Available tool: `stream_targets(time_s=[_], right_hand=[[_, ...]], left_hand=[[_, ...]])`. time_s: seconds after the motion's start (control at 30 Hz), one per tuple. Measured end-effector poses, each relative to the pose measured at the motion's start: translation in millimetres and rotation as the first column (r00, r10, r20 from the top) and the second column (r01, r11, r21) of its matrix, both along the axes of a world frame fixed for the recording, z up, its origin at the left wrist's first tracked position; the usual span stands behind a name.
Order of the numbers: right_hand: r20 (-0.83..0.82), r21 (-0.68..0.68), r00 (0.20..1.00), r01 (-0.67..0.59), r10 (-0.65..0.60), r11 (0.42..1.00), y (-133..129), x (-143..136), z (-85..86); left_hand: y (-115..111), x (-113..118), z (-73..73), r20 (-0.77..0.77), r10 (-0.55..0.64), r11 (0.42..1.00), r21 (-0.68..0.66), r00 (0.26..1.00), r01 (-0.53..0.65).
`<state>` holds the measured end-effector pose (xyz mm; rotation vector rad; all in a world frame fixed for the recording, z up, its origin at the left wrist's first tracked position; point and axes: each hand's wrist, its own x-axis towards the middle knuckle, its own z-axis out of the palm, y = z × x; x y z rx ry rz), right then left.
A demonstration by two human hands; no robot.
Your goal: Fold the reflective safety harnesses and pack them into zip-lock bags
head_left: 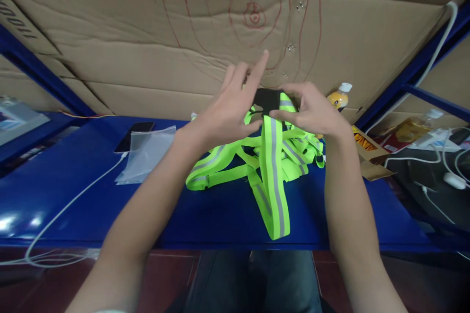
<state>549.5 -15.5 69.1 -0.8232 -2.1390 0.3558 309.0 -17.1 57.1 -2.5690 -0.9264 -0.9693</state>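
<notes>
Right hand [314, 110] grip pinched on black panel [270, 100] over blue surface [220, 222]; left hand [232, 107] spread, seemingly empty. Lime reflective straps [273, 171] heaped beneath; if I pull, loops could snag.

Neon yellow-green straps [272, 171] with a flat black piece [270, 100]

The straps are marked by a grey stripe along the middle. One long loop [281, 215] is extended from the near side of the black piece; a wide loop [197, 185] is spread to its near left, and tangled bands [293, 172] are bunched to its near right.
</notes>
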Motion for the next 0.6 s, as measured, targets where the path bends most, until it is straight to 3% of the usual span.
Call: stream_targets(time_s=[0.07, 0.2, 0.43, 0.53, 0.6], right_hand=[[0.073, 0.069, 0.995, 0.061, -0.066, 0.996, -3, 2, 3.4], [0.059, 0.165, 0.991, 0.108, -0.119, 0.980, -5, -2, 6.4], [0.065, 0.099, 0.998, -0.010, 0.004, 0.995, -6, -2, 7.7], [0.052, 0.061, 0.998, -0.023, 0.020, 0.998, -9, 4, 8.6], [0.016, 0.109, 1.000, 0.015, -0.017, 0.994, -8, 6, 7.9]], left_hand=[[-1, -11, 4.9, 0.073, -0.034, 0.999, -0.040, 0.997, 0.037], [-3, -28, 14.6, 0.250, 0.049, 0.990, -0.139, 0.967, -0.014], [-12, -29, 26.8, 0.184, -0.130, 0.912, -0.364, 0.974, 0.190], [-14, -33, 29.1, 0.210, -0.136, 0.922, -0.331, 0.968, 0.201], [-12, -34, 28.4, 0.279, -0.120, 0.935, -0.292, 0.953, 0.203]])
